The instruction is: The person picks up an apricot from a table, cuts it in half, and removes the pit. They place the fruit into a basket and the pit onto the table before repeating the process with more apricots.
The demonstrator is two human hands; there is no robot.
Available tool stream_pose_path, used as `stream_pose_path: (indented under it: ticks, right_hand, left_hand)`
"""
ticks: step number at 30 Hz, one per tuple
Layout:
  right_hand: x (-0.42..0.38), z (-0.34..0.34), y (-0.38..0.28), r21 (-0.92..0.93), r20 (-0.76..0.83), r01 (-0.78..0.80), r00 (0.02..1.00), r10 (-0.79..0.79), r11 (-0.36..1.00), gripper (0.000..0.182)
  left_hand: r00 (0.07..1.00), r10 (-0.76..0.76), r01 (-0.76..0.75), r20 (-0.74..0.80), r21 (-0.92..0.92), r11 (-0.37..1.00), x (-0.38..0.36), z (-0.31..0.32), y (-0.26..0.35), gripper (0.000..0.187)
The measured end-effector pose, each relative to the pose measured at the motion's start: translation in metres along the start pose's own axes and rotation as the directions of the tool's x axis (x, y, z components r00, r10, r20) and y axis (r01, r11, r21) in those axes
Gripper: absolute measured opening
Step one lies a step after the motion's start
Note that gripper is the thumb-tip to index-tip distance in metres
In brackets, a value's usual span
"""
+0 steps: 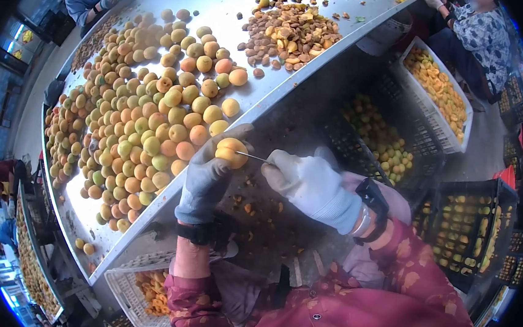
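Both my hands wear pale work gloves. My left hand grips a yellow-orange apricot at the metal table's near edge. A groove runs down the fruit. My right hand is closed around a thin metal tool, its handle hidden in the glove. The slim tip meets the right side of the apricot. Just beyond my left hand, a large heap of whole apricots in yellow, green and orange covers much of the metal table.
A pile of brown pits lies farther along the table. Below stand a white crate of apricot halves, black crates of fruit, and a white basket of orange pieces. Other people sit around the table.
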State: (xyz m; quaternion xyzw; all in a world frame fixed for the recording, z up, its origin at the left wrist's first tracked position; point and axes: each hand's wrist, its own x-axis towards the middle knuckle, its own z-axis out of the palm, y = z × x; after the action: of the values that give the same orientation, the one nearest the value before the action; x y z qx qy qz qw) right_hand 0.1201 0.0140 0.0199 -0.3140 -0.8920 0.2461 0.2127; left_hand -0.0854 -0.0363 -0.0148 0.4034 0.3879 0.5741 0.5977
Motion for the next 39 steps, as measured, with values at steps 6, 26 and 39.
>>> stream_pose_path:
  ticks: [6,26,39]
  right_hand:
    - [0.000,0.017,-0.001,0.188,-0.177,-0.044,0.981,0.078,0.981,0.020]
    - [0.004,0.025,0.002,0.114,-0.157,-0.082,0.983,0.099,0.990,0.022]
    - [-0.005,0.041,0.011,-0.010,-0.129,-0.102,0.987,0.100,0.995,0.026]
  left_hand:
    - [0.993,-0.052,0.002,-0.103,-0.437,0.900,0.001,0.026,-0.021,0.071]
    - [0.985,0.017,-0.044,-0.172,-0.159,0.986,0.012,0.050,-0.014,0.069]
    - [0.948,0.010,0.055,-0.318,0.196,0.979,0.003,0.033,-0.003,0.042]
